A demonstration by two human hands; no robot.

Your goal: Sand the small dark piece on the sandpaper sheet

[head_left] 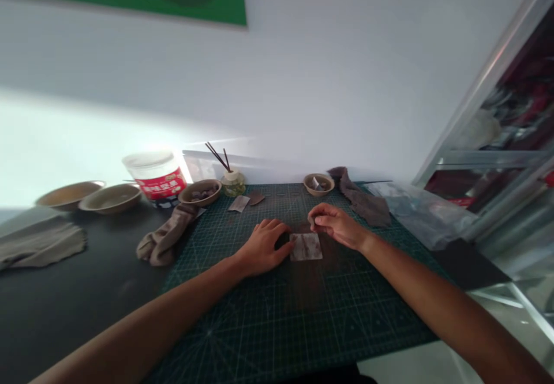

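A small square of pale, brown-smeared sheet (306, 247), perhaps paper or sandpaper, lies flat on the green cutting mat (259, 320). My left hand (265, 247) rests on the mat at its left edge, fingers curved and thumb apart, the thumb tip touching the sheet. Just above the sheet's upper right corner, my right hand (335, 225) pinches a small brownish piece (312, 221) between thumb and fingers; its exact kind is too small to make out. Dark brownish smudges mark the mat around the sheet.
Behind stand a bowl (319, 191) with small items, a reed diffuser (234, 182), a bowl of dark lumps (193, 199) and a red-labelled tub (158, 179). Another pale sheet (238, 203) lies farther back. Cloths (366, 204) and plastic wrapping (426, 214) flank the mat.
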